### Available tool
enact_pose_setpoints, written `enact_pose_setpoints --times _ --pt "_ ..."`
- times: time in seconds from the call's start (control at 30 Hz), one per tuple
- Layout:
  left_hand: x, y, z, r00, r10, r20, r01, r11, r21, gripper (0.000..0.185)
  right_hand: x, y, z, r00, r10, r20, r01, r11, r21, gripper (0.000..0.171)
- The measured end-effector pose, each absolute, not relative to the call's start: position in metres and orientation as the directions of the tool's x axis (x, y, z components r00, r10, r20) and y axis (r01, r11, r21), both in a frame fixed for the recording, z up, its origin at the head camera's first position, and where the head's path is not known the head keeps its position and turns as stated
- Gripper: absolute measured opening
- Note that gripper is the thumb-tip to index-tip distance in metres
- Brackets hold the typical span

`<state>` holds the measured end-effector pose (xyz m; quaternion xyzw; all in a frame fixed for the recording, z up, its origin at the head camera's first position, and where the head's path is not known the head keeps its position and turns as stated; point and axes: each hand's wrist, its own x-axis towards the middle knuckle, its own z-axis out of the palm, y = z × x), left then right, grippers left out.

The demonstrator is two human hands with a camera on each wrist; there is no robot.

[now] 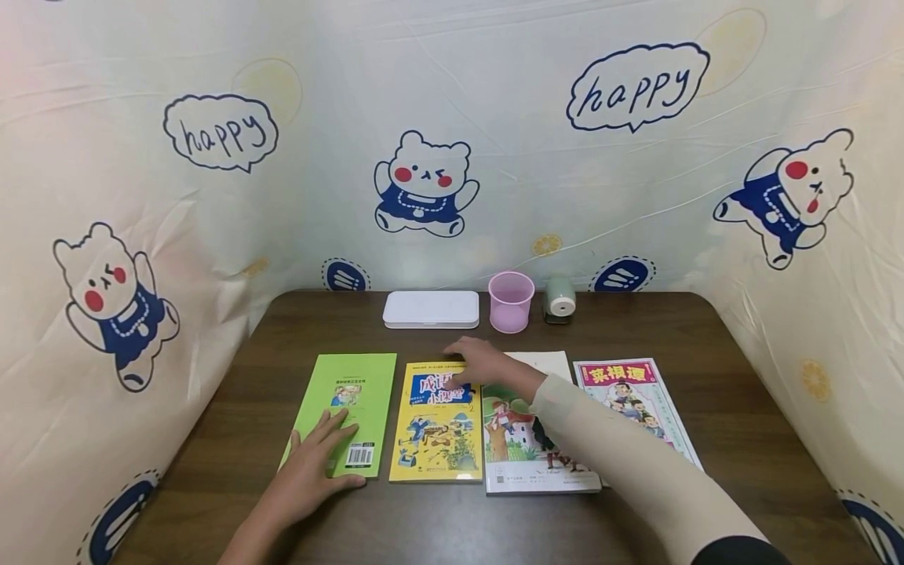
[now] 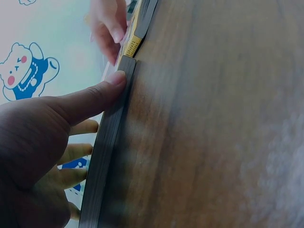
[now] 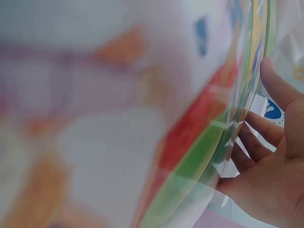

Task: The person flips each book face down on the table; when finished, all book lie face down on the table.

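Note:
My left hand [image 1: 314,463] rests on the lower left of a green book [image 1: 370,424] that lies with its barcode up. Its fingers are spread over the cover, and in the left wrist view the thumb lies at the edge of the book [image 2: 107,137]. The right hand [image 1: 483,365] is over the top right of a yellow book [image 1: 438,439], close to its upper edge, fingers loosely extended. In the right wrist view that hand [image 3: 273,152] overlaps the book edges. Beside the yellow book lies a white picture book [image 1: 519,447], partly hidden by my right forearm.
A pink-titled comic book [image 1: 621,384] lies at the right, partly under the forearm in view. Along the back of the brown table [image 1: 763,439] stand a white case [image 1: 431,308], a pink cup [image 1: 511,302] and a green pencil sharpener [image 1: 560,298]. A printed curtain [image 1: 318,196] hangs behind.

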<state>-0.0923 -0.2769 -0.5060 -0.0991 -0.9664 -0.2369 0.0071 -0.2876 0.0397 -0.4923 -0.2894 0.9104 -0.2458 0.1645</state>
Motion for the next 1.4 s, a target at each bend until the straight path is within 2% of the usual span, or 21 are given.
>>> enact_pose_setpoints --times 0.17,0.63,1.1,1.4 --pt "-0.093 -0.277 -0.506 -0.981 0.187 0.050 0.189 0.870 0.455 0.084 -0.288 0.052 -0.496 -0.778 -0.611 -0.144 -0.479 0.726 -0.494 0.074" --pt "-0.094 -0.280 -0.507 -0.976 0.207 0.074 0.217 0.856 0.470 0.084 -0.286 0.073 -0.495 -0.777 -0.617 -0.124 -0.510 0.734 -0.449 0.067" --pt "-0.095 -0.273 -0.499 -0.981 0.179 0.072 0.192 0.886 0.421 0.085 -0.287 0.075 -0.498 -0.779 -0.613 -0.129 -0.489 0.724 -0.486 0.061" --pt "-0.098 -0.253 -0.500 -0.970 0.223 0.095 0.242 0.878 0.413 0.085 -0.287 0.075 -0.498 -0.780 -0.611 -0.138 -0.482 0.727 -0.489 0.060"
